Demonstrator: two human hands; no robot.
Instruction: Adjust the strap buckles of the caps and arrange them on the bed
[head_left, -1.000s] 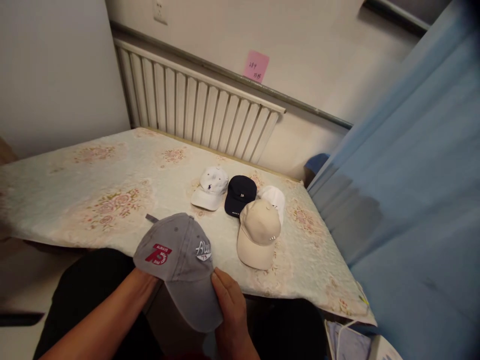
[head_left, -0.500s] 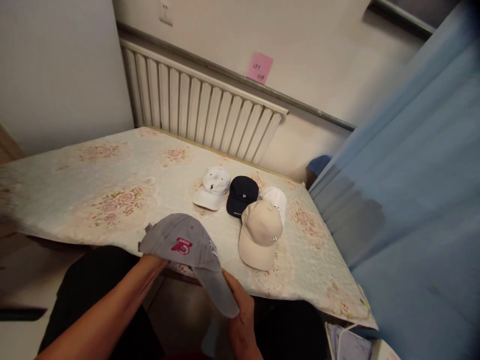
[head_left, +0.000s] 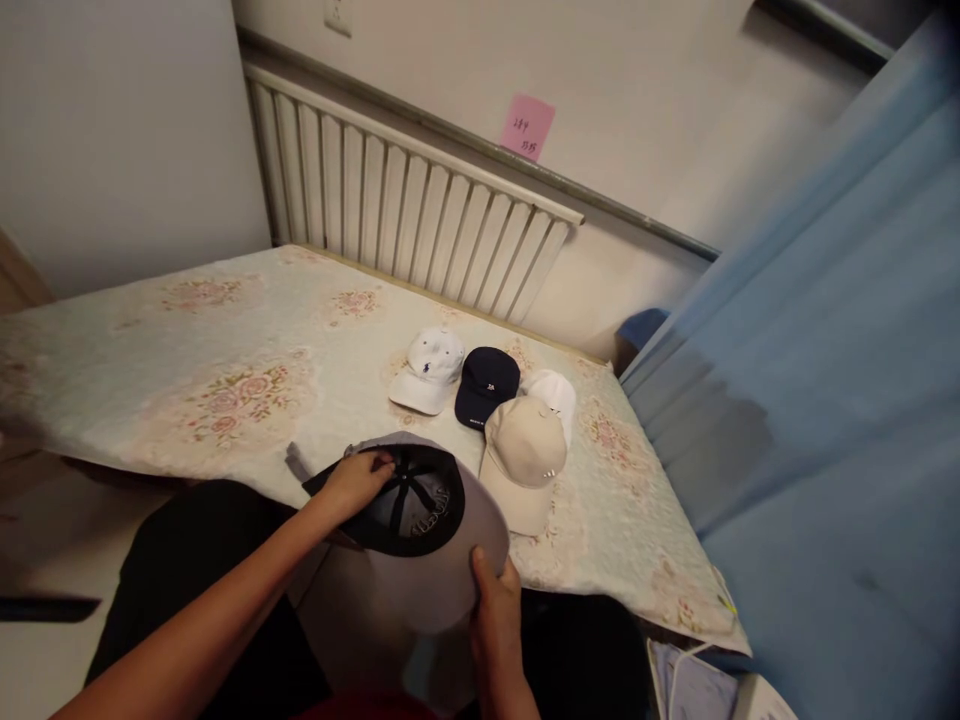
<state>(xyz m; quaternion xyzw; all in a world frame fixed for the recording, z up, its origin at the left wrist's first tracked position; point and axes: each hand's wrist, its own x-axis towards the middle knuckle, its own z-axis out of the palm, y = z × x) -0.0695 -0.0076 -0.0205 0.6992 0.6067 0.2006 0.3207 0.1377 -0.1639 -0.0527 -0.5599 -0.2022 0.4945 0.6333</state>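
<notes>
A grey fabric baseball cap (head_left: 429,545) is facing inside-up above the wearer's lap, just in front of the near edge of a bed covered in pale floral cloth (head_left: 337,370). The right hand (head_left: 496,600) is pinching the curved grey brim (head_left: 457,582), its thumb lying on the underside and its fingers mostly hidden beneath. The left hand (head_left: 358,485) is resting within the dark-lined crown, its fingers bunched; whether they are pinching the lining I cannot tell. A narrow grey strap (head_left: 297,464) is hanging loose at the back. Beyond, a white cap with a dark emblem (head_left: 429,368), a black cap (head_left: 487,385), a beige cap (head_left: 525,445) and a partly hidden white cap (head_left: 553,388) are sitting on the cloth. The grey cap is probably weighing little, its crown giving softly, its brim offering the stiffer, surer hold
</notes>
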